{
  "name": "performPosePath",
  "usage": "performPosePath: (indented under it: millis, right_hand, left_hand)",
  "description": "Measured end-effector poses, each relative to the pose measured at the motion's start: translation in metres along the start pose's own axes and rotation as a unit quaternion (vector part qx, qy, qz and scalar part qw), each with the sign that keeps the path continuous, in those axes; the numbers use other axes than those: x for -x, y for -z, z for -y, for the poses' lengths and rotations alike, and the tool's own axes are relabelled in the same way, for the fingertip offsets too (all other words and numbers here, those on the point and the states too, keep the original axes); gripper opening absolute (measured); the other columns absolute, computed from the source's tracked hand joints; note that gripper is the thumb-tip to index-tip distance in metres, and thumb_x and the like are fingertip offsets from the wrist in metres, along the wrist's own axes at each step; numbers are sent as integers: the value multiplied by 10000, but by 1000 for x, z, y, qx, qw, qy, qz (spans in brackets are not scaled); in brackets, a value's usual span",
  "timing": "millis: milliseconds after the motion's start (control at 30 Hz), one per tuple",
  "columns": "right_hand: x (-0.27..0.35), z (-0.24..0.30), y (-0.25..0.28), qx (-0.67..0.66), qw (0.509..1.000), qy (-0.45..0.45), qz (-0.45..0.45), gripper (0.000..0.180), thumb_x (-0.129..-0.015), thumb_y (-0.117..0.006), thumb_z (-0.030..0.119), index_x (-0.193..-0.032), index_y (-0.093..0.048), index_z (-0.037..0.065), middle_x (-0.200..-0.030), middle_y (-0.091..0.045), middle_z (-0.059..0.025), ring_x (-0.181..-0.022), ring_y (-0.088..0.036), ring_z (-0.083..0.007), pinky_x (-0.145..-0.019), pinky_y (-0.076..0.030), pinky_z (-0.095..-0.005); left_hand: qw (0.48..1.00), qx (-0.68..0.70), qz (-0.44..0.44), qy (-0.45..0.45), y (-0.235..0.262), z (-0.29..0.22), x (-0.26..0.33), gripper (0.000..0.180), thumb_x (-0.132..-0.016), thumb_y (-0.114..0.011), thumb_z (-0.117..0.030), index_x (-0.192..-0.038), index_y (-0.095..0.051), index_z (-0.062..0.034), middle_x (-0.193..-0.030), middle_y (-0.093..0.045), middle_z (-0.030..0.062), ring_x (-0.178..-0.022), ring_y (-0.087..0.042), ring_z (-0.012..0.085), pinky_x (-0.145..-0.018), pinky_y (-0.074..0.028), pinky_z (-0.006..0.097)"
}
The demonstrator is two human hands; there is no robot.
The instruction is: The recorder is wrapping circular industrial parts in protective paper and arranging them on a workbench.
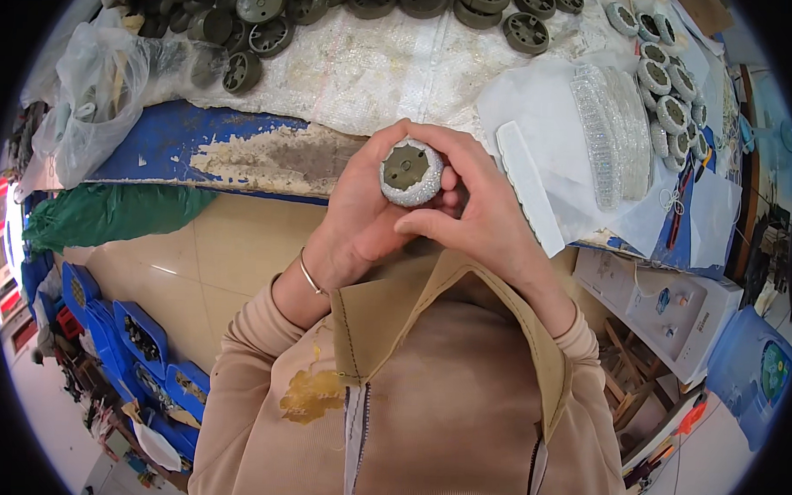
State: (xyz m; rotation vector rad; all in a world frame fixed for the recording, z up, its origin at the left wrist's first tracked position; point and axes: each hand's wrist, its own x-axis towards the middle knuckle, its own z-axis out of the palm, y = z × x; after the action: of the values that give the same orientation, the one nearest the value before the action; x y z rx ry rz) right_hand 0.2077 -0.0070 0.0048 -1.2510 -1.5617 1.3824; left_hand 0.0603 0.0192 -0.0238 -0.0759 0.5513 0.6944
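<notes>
Between my two hands is a round dark-olive disc [406, 165], its rim wrapped in a glittering silver band. The band's edge folds unevenly over the disc's face, where small holes show. My left hand [356, 202] cups it from the left and below. Curled around the right side is my right hand [478, 194], with its index finger across the top and its thumb below. Beside the right wrist, a white strip [531, 187] lies slantwise at the table edge. Farther right, several sparkling silver strips [605, 137] lie on white backing sheets.
Bare olive discs [526, 32] are piled along the back of the table. Silver-wrapped discs [671, 113] gather at the right, near scissors [679, 205]. A clear plastic bag [96, 97] lies at the left. Blue bins [140, 335] stand below left, a white appliance [668, 314] below right.
</notes>
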Motion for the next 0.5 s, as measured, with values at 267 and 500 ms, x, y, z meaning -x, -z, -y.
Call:
performPosePath:
  millis: [267, 500]
  right_hand:
    - [2, -4, 8, 117, 987, 73, -89, 653, -612, -779, 69, -1218, -535, 60, -1125, -545, -91, -913, -551, -207, -770, -462, -299]
    - [-3, -38, 141, 291, 906, 75, -298, 616, -674, -750, 204, -1218, -529, 19, -1144, -562, -182, -1077, -508, -338, -928, -399, -392]
  left_hand:
    - [998, -10, 47, 31, -11, 5, -16, 499, -975, -315, -438, -893, -571, -17, -712, -606, 114, -662, -597, 240, -626, -508, 335]
    - [938, -342, -2, -47, -31, 9, -13, 365, -966, -461, -333, -1093, -561, -5, -974, -637, 124, -862, -605, 180, -725, -505, 286]
